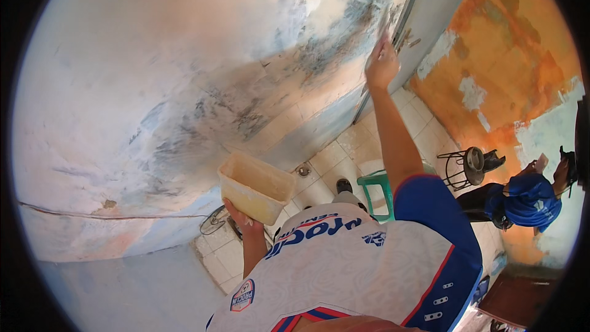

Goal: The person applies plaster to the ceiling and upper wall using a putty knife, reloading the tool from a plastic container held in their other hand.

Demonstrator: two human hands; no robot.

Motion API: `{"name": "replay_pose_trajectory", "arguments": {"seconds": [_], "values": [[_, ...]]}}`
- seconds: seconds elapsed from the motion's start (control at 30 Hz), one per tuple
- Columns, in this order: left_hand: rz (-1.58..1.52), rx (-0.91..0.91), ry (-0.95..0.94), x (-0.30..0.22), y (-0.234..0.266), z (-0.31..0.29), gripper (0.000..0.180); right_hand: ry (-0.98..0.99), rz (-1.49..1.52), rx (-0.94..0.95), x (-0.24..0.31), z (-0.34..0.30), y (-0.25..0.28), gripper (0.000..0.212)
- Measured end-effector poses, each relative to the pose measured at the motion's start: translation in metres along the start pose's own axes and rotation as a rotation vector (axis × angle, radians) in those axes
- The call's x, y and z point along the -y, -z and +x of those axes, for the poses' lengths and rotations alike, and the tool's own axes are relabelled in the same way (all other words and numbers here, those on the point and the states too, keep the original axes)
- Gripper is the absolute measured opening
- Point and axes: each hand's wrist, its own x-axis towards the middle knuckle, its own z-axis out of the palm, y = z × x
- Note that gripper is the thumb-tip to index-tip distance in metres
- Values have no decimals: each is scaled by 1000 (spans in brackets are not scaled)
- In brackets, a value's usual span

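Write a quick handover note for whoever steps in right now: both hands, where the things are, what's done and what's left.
Left hand: holding the cream plastic tub from below, at chest height.
Right hand: raised against the wall near the grey door frame; whether it holds a tool cannot be told.
Done: pale filler patches cover much of the wall.
Left: dark, mottled streaks remain across the middle and upper right.
Nearby: green stool on the tiled floor; another person works at the orange wall.

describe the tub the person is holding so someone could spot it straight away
Start at the big curved, patchy blue and cream wall and drop to its lower edge above the tiled floor. There the left hand holds up a rectangular tub from below. It is pale cream and open-topped, unlike the green stool nearby.
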Motion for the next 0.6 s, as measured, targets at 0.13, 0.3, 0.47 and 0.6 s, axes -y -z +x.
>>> {"name": "replay_pose_trajectory", "arguments": {"seconds": [0.13, 0.3, 0.47, 0.6], "values": [[-13, -19, 12, 7, -2, 2, 74, 126, -148, 47, -39, -8, -68, 28], [3, -14, -21, 9, -8, 1, 74, 314, -117, 282, 25, -185, -59, 35], [-6, -36, 13, 9, -3, -1, 75, 299, 252, 425, 32, -219, 19, 30], [-22, -24, -7, 5, -2, -6, 75, -153, -39, 238, 10, -85, 16, 19]]}}
